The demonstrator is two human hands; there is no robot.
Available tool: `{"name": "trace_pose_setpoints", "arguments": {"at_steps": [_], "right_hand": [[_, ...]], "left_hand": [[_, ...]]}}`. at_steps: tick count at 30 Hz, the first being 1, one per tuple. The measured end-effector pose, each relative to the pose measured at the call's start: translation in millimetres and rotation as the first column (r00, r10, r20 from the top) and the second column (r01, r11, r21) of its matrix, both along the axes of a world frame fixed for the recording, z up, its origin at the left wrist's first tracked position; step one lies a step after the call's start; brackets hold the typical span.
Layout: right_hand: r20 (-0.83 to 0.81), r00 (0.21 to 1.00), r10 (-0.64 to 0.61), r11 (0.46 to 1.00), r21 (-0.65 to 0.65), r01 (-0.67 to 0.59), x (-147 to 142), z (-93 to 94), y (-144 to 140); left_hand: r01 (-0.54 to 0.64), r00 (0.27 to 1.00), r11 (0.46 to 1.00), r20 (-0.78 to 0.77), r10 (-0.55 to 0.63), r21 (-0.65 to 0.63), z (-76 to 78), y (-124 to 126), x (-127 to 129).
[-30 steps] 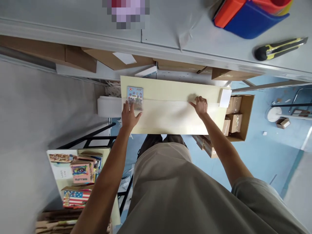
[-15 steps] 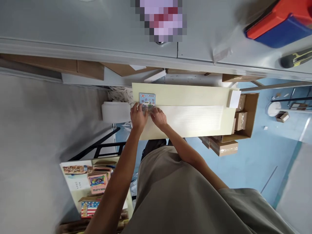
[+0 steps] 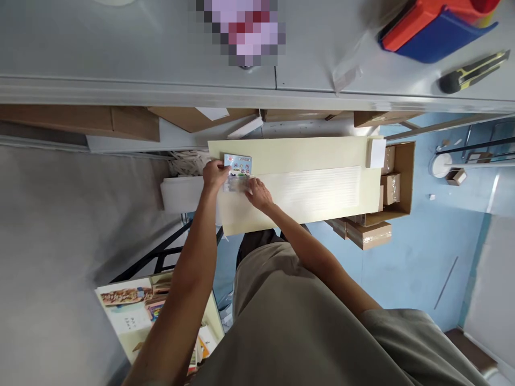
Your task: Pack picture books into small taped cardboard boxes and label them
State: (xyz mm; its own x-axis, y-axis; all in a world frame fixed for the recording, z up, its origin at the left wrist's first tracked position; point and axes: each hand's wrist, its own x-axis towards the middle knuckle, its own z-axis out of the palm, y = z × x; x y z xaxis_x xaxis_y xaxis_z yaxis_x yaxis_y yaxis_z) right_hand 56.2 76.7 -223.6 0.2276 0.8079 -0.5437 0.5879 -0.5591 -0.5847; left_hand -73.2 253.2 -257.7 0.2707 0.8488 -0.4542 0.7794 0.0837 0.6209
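Note:
A small light-blue printed card (image 3: 240, 163) with rows of little cartoon pictures lies on a long cream board (image 3: 322, 155). Something clear and shiny, like plastic film (image 3: 237, 184), covers its lower part. My left hand (image 3: 215, 174) pinches the card's left edge, thumb on top. At the lower right corner, the fingers of my right hand (image 3: 259, 194) are closed on the card's edge; their tips are partly hidden. A long white sheet with fine lines (image 3: 322, 190) lies on the board to the right of the card.
A small white stack (image 3: 376, 153) sits at the board's right end, beside an open carton (image 3: 407, 177) of brown boxes. Ahead runs a grey worktop (image 3: 161, 48) with a red and blue holder (image 3: 434, 29) and a utility knife (image 3: 475, 71). Lower left stands a board of printed packs (image 3: 129, 316).
My left hand has shifted up and left, from the card's lower edge to its left edge. My right hand stays near the lower right corner, and more of the card shows.

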Motion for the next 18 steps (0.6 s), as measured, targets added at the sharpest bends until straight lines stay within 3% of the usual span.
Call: {"name": "trace_pose_setpoints", "arguments": {"at_steps": [2, 5, 8, 10, 12, 15, 18], "right_hand": [[-0.018, 0.999, -0.029, 0.995, 0.092, 0.030, 26.3, 7.3, -29.1], [0.058, 0.978, -0.202, 0.965, 0.181, 0.189, 94.9, 20.4, -97.4], [0.194, 0.903, -0.384, 0.922, 0.140, 0.362, 179.1, 24.9, -170.1], [0.209, 0.882, -0.423, 0.906, 0.074, 0.417, 226.0, 18.8, -205.4], [0.152, 0.896, -0.417, 0.907, 0.015, 0.420, 257.5, 7.2, -224.9], [0.059, 0.918, -0.391, 0.919, -0.026, 0.393, 280.2, -11.0, -230.9], [-0.014, 0.935, -0.353, 0.935, -0.028, 0.353, 291.9, -20.9, -228.2]], "left_hand": [[-0.052, 0.998, 0.998, -0.020, 0.052, 0.031, 10.5, -3.1, 4.3], [-0.111, 0.994, 0.986, 0.028, 0.108, 0.121, 25.6, -14.0, 12.2], [-0.151, 0.986, 0.968, 0.103, 0.132, 0.198, 43.9, -29.7, 24.6], [-0.165, 0.979, 0.953, 0.157, 0.128, 0.253, 62.6, -42.7, 39.1], [-0.161, 0.973, 0.926, 0.213, 0.091, 0.340, 86.9, -58.1, 60.0], [-0.136, 0.955, 0.885, 0.297, -0.002, 0.446, 123.2, -88.2, 103.8], [-0.134, 0.894, 0.925, 0.446, -0.041, 0.354, 135.9, -131.9, 159.6]]}}
